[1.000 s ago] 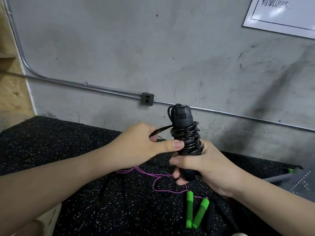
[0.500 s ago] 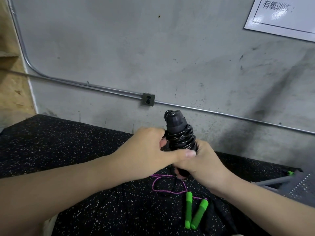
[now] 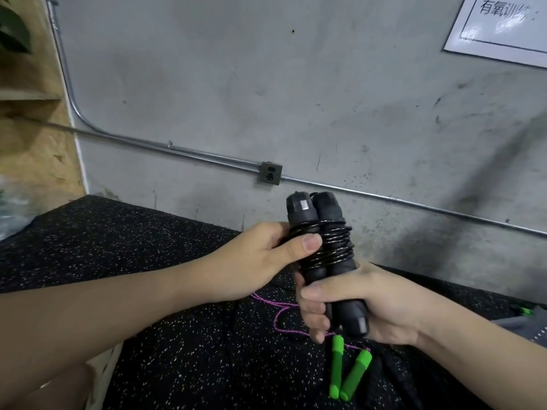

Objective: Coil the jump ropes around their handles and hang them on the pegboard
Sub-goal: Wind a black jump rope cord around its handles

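Note:
A black jump rope point(image 3: 325, 247) has its two handles held side by side and upright, with its black cord coiled tightly around their middle. My right hand point(image 3: 352, 303) grips the lower part of both handles. My left hand point(image 3: 260, 258) holds the coil from the left, thumb pressed on the wraps. Below them, on the black speckled mat point(image 3: 165, 335), lies a second rope with two green handles point(image 3: 346, 371) and a loose purple cord point(image 3: 281, 315). No pegboard is in view.
A grey concrete wall point(image 3: 266, 84) rises close behind the mat, with a metal conduit and a small socket box point(image 3: 270, 173). A white notice point(image 3: 500, 25) hangs at top right. Wooden boards point(image 3: 26, 143) stand at far left. A grey object point(image 3: 524, 324) lies at right.
The handles have turned so that both show side by side. My left thumb has come off my right hand and now presses on the coil. My right hand grips lower on the handles.

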{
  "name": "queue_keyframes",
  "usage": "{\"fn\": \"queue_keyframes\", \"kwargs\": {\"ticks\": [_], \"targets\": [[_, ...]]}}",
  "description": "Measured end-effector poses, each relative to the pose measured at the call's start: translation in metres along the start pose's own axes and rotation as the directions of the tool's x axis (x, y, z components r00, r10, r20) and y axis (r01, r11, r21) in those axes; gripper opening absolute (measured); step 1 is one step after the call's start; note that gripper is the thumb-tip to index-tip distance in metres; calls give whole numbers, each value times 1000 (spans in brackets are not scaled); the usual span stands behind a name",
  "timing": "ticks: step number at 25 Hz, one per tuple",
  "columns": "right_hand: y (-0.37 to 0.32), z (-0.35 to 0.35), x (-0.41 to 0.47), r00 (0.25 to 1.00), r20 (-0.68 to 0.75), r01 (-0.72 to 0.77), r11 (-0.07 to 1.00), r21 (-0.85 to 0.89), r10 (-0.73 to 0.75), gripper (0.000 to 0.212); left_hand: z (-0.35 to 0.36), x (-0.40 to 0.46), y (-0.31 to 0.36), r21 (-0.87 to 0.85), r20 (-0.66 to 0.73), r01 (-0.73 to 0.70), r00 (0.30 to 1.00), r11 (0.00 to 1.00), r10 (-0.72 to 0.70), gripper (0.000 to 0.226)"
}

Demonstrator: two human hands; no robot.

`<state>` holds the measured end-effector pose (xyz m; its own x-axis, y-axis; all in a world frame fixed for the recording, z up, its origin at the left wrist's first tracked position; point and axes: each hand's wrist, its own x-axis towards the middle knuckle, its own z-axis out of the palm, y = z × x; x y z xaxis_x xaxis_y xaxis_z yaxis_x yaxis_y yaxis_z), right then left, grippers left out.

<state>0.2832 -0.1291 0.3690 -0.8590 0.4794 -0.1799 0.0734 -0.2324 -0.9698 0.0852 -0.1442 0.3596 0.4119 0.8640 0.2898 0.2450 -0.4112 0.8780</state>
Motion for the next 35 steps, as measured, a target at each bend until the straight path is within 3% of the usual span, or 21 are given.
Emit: {"fn": "queue_keyframes", "kwargs": {"ticks": [1, 4, 6, 9, 13, 16, 20, 24, 26, 29, 32, 33, 35], "targets": [[2, 2, 2, 998, -61, 27, 999, -39, -29, 28, -2, 1, 0, 13, 5, -1, 1000, 1000, 1, 27], [3, 5, 3, 975, -197, 80, 986, -144, -107, 16, -11, 5, -8, 149, -14, 64, 998, 987, -62, 73], [3, 2, 2, 937, -298, 69, 933, -354, -183, 23, -15, 7, -11, 257, -58, 124, 992, 958, -113, 90], [6, -4, 6, 842, -427, -28, 764, -644, -329, 31, -13, 5, -11, 352, -141, 137, 986, 926, -93, 77], [6, -4, 9, 766, -534, -72, 777, -625, -358, 33, 1, 1, -13, 339, -227, 57, 974, 939, 23, 60], [6, -7, 10, 744, -551, -78, 770, -634, -378, 29, 6, 3, -15, 357, -230, 51, 972, 933, 35, 57], [10, -8, 11, 719, -518, -84, 682, -727, -463, 24, 10, 1, -9, 393, -221, 97, 975, 914, -9, 47], [21, -6, 20, 657, -506, -109, 594, -797, -559, 3, 19, 1, -4, 340, -319, 146, 947, 929, -32, 59], [23, -5, 24, 636, -507, -102, 589, -802, -581, 3, 22, 5, 0, 356, -384, 216, 921, 909, -68, 72], [20, -1, 25, 649, -500, -127, 566, -815, -574, 8, 18, 8, 3, 358, -380, 251, 919, 899, -105, 68], [9, -3, 15, 749, -413, -55, 572, -818, -518, 17, 8, 7, -4, 250, -213, 131, 974, 959, -77, 64], [5, -4, 11, 816, -358, 20, 642, -767, -454, 22, 5, 7, -7, 168, -133, 81, 989, 982, -59, 58], [-2, -3, 3, 938, -228, 120, 860, -495, -262, 33, 2, 4, -8, 17, 24, 25, 999, 1000, -25, 48]]}}
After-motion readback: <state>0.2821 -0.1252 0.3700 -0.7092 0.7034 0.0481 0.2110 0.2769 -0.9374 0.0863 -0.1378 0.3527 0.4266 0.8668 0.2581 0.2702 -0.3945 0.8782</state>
